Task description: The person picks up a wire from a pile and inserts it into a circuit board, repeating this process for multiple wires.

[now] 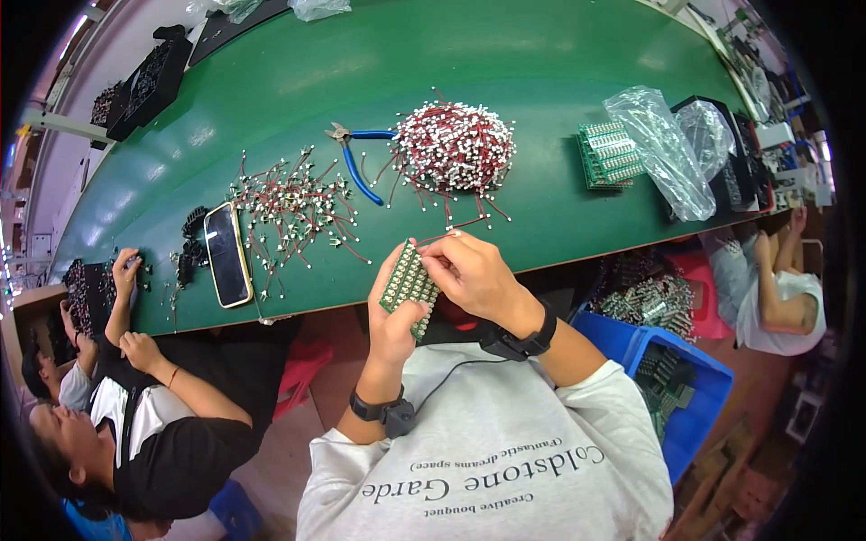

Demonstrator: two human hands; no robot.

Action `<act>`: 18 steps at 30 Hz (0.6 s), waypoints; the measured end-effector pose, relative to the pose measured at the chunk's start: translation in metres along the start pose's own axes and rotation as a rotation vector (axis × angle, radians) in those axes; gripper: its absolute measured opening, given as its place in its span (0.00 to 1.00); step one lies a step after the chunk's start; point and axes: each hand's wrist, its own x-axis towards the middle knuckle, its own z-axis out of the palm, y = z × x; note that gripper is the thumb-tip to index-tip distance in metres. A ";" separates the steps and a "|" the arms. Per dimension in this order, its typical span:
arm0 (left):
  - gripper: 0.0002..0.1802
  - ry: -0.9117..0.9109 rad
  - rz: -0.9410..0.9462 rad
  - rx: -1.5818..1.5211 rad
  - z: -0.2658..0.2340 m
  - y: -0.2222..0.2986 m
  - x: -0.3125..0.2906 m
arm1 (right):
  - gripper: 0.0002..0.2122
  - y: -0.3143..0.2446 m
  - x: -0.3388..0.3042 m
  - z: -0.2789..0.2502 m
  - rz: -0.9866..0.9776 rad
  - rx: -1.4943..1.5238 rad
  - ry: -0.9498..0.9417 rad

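A green circuit board panel [410, 281] with rows of small pale parts is tilted upright above my lap, just off the table's near edge. My left hand [390, 326] is closed around it, thumb across its lower face. At the panel's upper right edge, my right hand [480, 278] is closed in a pinch on a thin red wire [437, 239] with a white connector on its end. The fingers hide where the wire meets the panel. Beyond my hands lies a big heap of red wires with white connectors [456, 144].
Blue-handled cutters [359, 162] lie left of the heap. Farther left are a looser wire pile [293, 203] and a phone [228, 255]. Stacked boards [609, 155] and plastic bags [663, 149] sit right. A blue crate [708, 397] stands beside me; co-workers [176, 433] sit on both sides.
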 end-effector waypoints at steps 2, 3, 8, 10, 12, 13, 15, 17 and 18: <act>0.43 0.004 0.006 0.019 0.001 0.002 -0.001 | 0.04 -0.002 0.000 0.002 0.000 -0.004 -0.001; 0.43 0.006 0.011 0.039 0.001 0.003 -0.002 | 0.04 -0.003 0.000 0.002 0.000 -0.008 0.000; 0.42 -0.005 0.033 0.094 -0.003 0.001 -0.003 | 0.04 -0.003 -0.002 0.006 0.050 0.013 0.002; 0.42 -0.003 0.047 0.095 -0.005 -0.002 -0.002 | 0.04 -0.003 -0.002 0.007 0.077 0.019 0.012; 0.42 -0.020 0.109 0.165 -0.008 -0.004 -0.001 | 0.04 -0.007 -0.001 0.006 0.095 -0.006 0.003; 0.42 -0.019 0.109 0.163 -0.007 -0.003 -0.002 | 0.04 -0.008 -0.001 0.007 0.095 -0.007 0.001; 0.43 0.005 0.150 0.340 -0.004 0.001 -0.003 | 0.05 -0.011 -0.002 0.009 0.107 -0.056 0.025; 0.42 -0.005 0.236 0.440 -0.004 0.002 -0.003 | 0.05 -0.015 -0.002 0.012 0.064 -0.120 0.020; 0.42 -0.016 0.323 0.543 -0.004 0.002 -0.003 | 0.05 -0.016 -0.002 0.012 0.020 -0.182 0.017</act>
